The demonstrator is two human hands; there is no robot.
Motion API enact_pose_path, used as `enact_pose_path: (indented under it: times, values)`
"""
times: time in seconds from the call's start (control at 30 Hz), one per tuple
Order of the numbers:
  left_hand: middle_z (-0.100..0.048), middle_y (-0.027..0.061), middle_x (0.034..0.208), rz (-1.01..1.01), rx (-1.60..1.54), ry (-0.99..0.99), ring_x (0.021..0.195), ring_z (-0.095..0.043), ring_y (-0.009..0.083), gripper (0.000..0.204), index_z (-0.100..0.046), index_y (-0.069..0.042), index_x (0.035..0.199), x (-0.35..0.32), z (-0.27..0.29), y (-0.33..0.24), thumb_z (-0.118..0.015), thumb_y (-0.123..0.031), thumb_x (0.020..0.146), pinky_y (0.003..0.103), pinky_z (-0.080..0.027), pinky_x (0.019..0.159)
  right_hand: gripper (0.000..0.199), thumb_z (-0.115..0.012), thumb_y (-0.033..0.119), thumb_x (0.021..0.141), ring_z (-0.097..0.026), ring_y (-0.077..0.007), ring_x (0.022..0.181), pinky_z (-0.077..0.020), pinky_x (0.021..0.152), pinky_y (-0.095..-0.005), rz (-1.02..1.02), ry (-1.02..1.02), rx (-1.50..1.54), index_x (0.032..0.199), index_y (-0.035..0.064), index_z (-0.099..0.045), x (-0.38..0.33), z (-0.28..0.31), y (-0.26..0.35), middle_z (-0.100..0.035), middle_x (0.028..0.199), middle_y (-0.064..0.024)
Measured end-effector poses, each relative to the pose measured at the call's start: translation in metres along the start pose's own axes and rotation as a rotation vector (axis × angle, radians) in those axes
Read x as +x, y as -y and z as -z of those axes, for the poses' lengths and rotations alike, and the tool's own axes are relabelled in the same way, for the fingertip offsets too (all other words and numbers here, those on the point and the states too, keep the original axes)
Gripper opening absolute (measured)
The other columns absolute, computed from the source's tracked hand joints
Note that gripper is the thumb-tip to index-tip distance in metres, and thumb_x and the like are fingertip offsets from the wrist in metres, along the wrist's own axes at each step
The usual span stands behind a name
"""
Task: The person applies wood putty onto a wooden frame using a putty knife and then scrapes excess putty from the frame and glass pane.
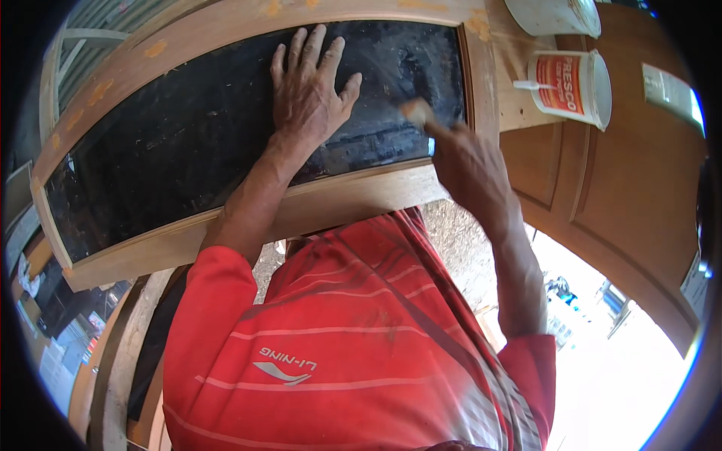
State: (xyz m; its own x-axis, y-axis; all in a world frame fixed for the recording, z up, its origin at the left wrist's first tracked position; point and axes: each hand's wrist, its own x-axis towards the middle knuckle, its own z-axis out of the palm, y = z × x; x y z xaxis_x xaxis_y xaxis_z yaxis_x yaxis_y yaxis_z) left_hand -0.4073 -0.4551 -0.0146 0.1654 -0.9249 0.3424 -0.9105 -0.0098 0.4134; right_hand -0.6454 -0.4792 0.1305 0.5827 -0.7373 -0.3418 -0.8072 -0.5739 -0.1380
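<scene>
My left hand point(307, 98) lies flat on a glossy black panel point(188, 128), fingers stretched out and slightly apart, holding nothing. The panel is set in a pale wooden frame point(338, 192) with orange-brown patches along its far edge. Over the panel's right end is my right hand point(474, 169), curled closed and smeared by motion. A small, blurred, light-tan tip point(415, 111) juts out from it toward the panel. I cannot make out whether it is a fingertip or something gripped. Dusty smears and scratches mark the black surface.
A white tub point(598, 94) with a red label stands at the right, a white stick-like piece across its side. Another white tub point(556, 15) is beyond it. Brown panelled wood point(632, 173) rises at the far right. Wooden boards point(113, 361) and clutter lie at the lower left.
</scene>
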Motion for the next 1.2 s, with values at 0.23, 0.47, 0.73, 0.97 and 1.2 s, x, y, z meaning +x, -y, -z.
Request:
enact_pose_path:
  times: [0.23, 0.47, 0.73, 0.97, 1.2]
  values:
    - [-0.054, 0.0174, 0.157, -0.014, -0.042, -0.009, 0.149, -0.046, 0.0378, 0.057, -0.066, -0.007, 0.143, -0.005, 0.001, 0.002, -0.074, -0.040, 0.098, 0.059, -0.030, 0.124, 0.037, -0.055, 0.001, 0.097, -0.071, -0.0386, 0.075, -0.0554, 0.068, -0.0519, 0.001, 0.105, -0.011, 0.128, 0.0122, -0.070, -0.020, 0.008, 0.009, -0.068, 0.088, -0.0190]
    - [-0.055, 0.0173, 0.156, -0.008, -0.058, -0.015, 0.149, -0.046, 0.0372, 0.056, -0.066, -0.007, 0.142, -0.004, 0.002, 0.006, -0.075, -0.039, 0.097, 0.058, -0.030, 0.125, 0.033, -0.057, 0.003, 0.096, -0.072, -0.0381, 0.077, -0.0558, 0.069, -0.0513, 0.007, 0.120, -0.035, 0.125, 0.0087, -0.071, -0.012, 0.007, 0.011, -0.068, 0.089, -0.0182]
    - [-0.056, 0.0159, 0.155, 0.018, -0.078, -0.032, 0.148, -0.046, 0.0366, 0.054, -0.068, -0.007, 0.140, -0.004, 0.004, 0.004, -0.076, -0.036, 0.096, 0.057, -0.030, 0.125, 0.043, -0.058, 0.003, 0.094, -0.072, -0.0385, 0.082, -0.0561, 0.072, -0.0521, -0.017, 0.197, -0.055, 0.134, 0.0146, -0.069, -0.025, 0.013, -0.007, -0.068, 0.092, -0.0164]
    - [-0.057, 0.0148, 0.155, 0.031, -0.102, -0.021, 0.148, -0.047, 0.0354, 0.053, -0.068, -0.007, 0.140, -0.005, 0.003, 0.007, -0.077, -0.034, 0.095, 0.056, -0.031, 0.125, 0.041, -0.057, 0.004, 0.098, -0.073, -0.0421, 0.080, -0.0573, 0.071, -0.0532, -0.059, 0.229, -0.019, 0.137, 0.0155, -0.064, -0.037, 0.006, 0.007, -0.067, 0.095, -0.0204]
    - [-0.058, 0.0142, 0.154, 0.031, -0.118, -0.035, 0.148, -0.047, 0.0357, 0.052, -0.069, -0.007, 0.139, 0.002, 0.000, 0.004, -0.078, -0.034, 0.095, 0.057, -0.032, 0.124, 0.038, -0.057, 0.006, 0.099, -0.072, -0.0423, 0.074, -0.0566, 0.066, -0.0547, -0.176, 0.214, -0.007, 0.136, 0.0095, -0.062, -0.044, -0.002, 0.011, -0.066, 0.091, -0.0219]
